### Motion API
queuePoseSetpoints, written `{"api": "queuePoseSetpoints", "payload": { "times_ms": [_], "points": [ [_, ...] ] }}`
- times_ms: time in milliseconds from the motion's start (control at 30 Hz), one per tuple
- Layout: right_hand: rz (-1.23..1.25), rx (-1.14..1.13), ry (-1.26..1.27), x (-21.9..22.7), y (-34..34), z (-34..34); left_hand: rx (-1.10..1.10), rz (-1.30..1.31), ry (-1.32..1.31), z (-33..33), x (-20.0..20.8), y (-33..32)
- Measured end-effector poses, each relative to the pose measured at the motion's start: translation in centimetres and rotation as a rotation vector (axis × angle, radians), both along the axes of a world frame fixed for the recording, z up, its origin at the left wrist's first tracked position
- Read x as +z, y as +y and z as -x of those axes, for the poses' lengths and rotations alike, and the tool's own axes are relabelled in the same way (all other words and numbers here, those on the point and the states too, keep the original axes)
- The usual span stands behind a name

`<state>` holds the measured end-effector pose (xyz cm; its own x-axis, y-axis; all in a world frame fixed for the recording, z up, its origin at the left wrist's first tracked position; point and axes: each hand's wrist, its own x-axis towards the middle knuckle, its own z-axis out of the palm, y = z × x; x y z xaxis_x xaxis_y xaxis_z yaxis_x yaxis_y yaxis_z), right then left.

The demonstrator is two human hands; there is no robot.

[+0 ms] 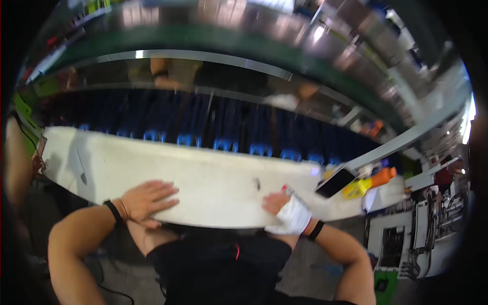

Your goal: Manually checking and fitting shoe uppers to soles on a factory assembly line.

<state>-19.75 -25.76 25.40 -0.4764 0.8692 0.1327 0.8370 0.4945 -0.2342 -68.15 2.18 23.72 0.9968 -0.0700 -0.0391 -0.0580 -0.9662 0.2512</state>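
My left hand [147, 201] lies on the near edge of the white worktable [203, 178], fingers spread and nothing held. On the right, my right hand [290, 211] wears a white glove that leaves the fingers bare. Its fingers are curled around a slim white pen-like stick [287, 190] with a red tip, partly hidden by the hand. A small dark mark [256, 184] shows on the tabletop between my hands, nearer the right one.
A black phone [336, 182] lies to the right, beside a yellow and orange bottle [369, 183]. A row of dark slots with blue ends [223, 145] runs behind the table. A grey metal bar [396, 142] slants over the right end. Another person's arm [19, 162] is at the far left.
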Motion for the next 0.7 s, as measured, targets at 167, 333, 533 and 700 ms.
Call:
{"api": "queuePoseSetpoints", "payload": {
  "times_ms": [167, 333, 533, 700],
  "points": [
    [0.035, -0.01, 0.028, -0.9, 1.9, -1.0, 0.034, -0.047, 0.083, -1.9, 2.0, 1.3],
    [0.03, -0.028, -0.02, -1.2, 2.1, -0.8, 0.048, 0.031, 0.087, -1.2, 1.6, 1.4],
    [0.07, -0.024, -0.024, -1.0, 1.9, -0.1, 0.051, 0.042, 0.119, -0.8, 1.2, 1.7],
    [0.025, -0.054, -0.029, -1.8, 1.7, 0.2, 0.043, 0.029, 0.133, -0.4, 1.2, 1.5]
  ]
}}
